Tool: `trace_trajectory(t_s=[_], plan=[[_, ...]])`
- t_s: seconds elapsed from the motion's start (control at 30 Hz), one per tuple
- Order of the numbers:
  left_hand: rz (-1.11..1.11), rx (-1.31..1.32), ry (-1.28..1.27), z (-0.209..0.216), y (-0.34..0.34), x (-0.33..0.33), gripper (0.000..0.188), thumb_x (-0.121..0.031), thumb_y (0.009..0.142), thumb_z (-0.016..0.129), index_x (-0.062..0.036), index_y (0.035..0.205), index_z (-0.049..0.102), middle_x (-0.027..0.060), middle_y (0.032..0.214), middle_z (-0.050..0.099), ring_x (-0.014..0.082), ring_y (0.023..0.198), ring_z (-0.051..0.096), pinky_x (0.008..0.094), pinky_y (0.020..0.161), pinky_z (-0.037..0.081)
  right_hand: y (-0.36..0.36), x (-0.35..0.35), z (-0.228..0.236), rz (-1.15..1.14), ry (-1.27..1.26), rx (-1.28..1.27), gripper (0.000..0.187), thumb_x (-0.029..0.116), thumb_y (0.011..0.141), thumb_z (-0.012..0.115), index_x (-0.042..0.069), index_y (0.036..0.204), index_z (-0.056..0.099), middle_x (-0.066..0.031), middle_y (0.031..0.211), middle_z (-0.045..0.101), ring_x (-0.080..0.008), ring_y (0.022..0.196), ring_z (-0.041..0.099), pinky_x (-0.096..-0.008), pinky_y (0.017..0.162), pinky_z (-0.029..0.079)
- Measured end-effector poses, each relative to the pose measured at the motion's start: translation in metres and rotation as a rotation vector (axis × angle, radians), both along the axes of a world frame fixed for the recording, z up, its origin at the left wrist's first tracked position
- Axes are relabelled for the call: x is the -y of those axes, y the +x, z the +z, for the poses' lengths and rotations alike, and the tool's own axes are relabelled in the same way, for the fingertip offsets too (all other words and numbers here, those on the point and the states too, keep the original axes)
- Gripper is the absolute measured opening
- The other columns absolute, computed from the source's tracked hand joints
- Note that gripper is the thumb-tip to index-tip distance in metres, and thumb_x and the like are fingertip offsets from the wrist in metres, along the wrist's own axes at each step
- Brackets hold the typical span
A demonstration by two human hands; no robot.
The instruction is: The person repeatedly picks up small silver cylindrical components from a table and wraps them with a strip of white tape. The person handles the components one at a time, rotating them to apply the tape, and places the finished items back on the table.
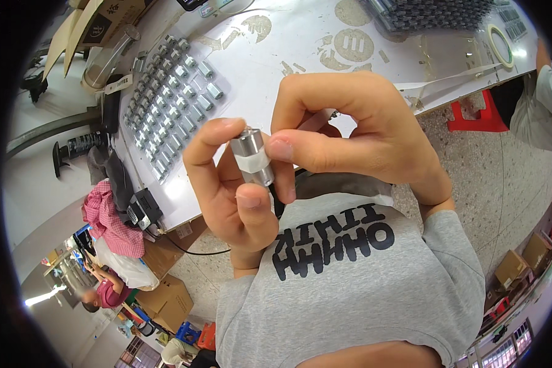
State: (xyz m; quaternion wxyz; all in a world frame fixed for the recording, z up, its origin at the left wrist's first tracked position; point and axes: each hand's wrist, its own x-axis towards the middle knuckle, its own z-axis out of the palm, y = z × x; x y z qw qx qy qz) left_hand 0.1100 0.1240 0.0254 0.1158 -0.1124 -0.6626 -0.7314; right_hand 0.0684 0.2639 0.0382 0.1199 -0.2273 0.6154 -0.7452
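A small shiny metal cylinder (249,145) with a white tape band (253,162) round its middle is held upright, slightly tilted, above the near table edge. My left hand (224,190) grips it, with the index finger at its top and the thumb near its lower end. My right hand (368,129) is closed in a pinch, its thumb pressed against the edge of the band. A pale strip shows partly between my right fingers; the rest is hidden. Past my left hand, many similar metal cylinders (178,101) stand in rows on the white table (245,67).
Dense metal parts (435,15) cover the far right, near a tape roll (508,56). A clear tube (113,55) and cardboard box (107,21) stand far left. A black adapter (144,208) trails a cable. A red stool (481,113) and another person's arm (543,55) are right.
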Motion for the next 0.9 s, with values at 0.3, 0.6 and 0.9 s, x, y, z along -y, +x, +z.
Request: trace_trajectory(t_s=[0.3,0.6,0.9], plan=[[0.085,-0.232,-0.797,0.015,-0.009,0.017,0.035,-0.017,0.082,0.053,0.0053,0.109,0.051,0.0105,0.093,0.058,0.0156,0.069,0.047,0.0257,0.064,0.039,-0.003,-0.008,-0.009,-0.027,0.195,-0.179,0.014,0.013,0.077,0.058,0.001,0.075,0.053,-0.0045,0.060,0.054,-0.0102,0.052,0.050,-0.0209,0.048,0.038],[0.003,0.028,-0.437,0.010,-0.002,0.010,0.041,0.003,0.074,0.059,0.0032,0.113,0.045,0.0117,0.107,0.053,0.0163,0.080,0.057,0.0252,0.066,0.047,0.000,-0.004,-0.016,-0.070,0.126,-0.183,0.008,0.006,0.076,0.056,0.001,0.072,0.051,0.0003,0.061,0.048,-0.0052,0.051,0.040,-0.0193,0.044,0.031],[-0.065,-0.061,-0.273,0.004,0.000,0.007,0.039,-0.014,0.082,0.055,0.0052,0.112,0.038,0.0129,0.107,0.048,0.0152,0.084,0.053,0.0249,0.074,0.042,-0.001,-0.006,-0.009,0.052,-0.026,0.015,0.012,0.008,0.076,0.055,0.002,0.068,0.049,0.0019,0.057,0.045,-0.0046,0.053,0.039,-0.0194,0.047,0.030]])
